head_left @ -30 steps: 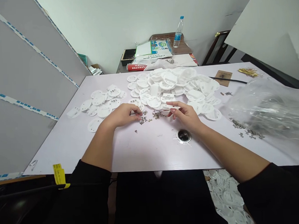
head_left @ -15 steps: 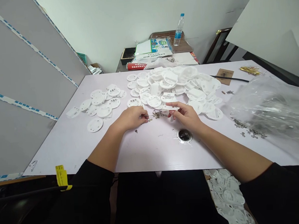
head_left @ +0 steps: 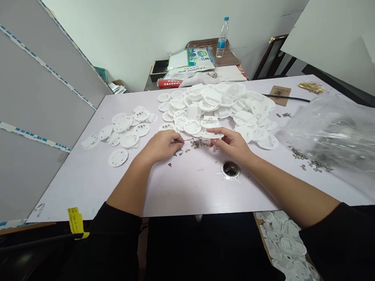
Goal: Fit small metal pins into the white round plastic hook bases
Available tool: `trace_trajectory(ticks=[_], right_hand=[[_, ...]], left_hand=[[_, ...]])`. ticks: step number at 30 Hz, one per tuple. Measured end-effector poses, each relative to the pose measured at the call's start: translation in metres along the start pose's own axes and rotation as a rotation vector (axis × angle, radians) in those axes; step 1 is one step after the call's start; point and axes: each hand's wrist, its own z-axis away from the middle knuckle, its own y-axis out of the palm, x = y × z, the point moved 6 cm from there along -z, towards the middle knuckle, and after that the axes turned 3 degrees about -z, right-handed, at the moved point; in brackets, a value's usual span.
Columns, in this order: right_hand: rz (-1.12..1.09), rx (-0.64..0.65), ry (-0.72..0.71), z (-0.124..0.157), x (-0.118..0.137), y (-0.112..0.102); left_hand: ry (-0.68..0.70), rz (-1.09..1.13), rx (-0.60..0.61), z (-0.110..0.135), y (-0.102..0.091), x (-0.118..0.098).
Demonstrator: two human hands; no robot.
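Observation:
My left hand (head_left: 160, 146) is closed in a pinch on thin metal tweezers (head_left: 181, 141), whose tip points right over a small heap of tiny metal parts (head_left: 197, 143). My right hand (head_left: 231, 143) holds a white round plastic disc (head_left: 214, 135) by its edge, just right of that heap. The two hands are a few centimetres apart above the white table (head_left: 183, 187). Behind them lies a big pile of white discs (head_left: 220, 107). A smaller group of discs (head_left: 125, 129) lies to the left.
A round metal-rimmed hole (head_left: 230, 169) is in the table by my right wrist. A clear plastic bag (head_left: 338, 136) with loose metal parts beside it lies at right. A water bottle (head_left: 222, 38) and papers stand on a far table. More discs (head_left: 287, 248) lie below.
My left hand with the tweezers shifted slightly right toward the metal parts, then drew back a little. My right hand barely moved with the disc.

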Motion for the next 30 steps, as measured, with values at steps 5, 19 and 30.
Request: trace_trajectory(ticks=[5,19,30], right_hand=[[0.009,-0.001,0.004,0.001,0.001,0.0],[-0.017,0.011,0.003,0.0,-0.001,0.001],[0.064,0.005,-0.091,0.002,0.001,0.0]], left_hand=[[0.001,-0.025,0.06,0.001,0.005,-0.001],[0.004,-0.217,0.084,0.002,0.01,-0.003],[0.018,0.096,-0.072,0.001,-0.004,-0.008]])
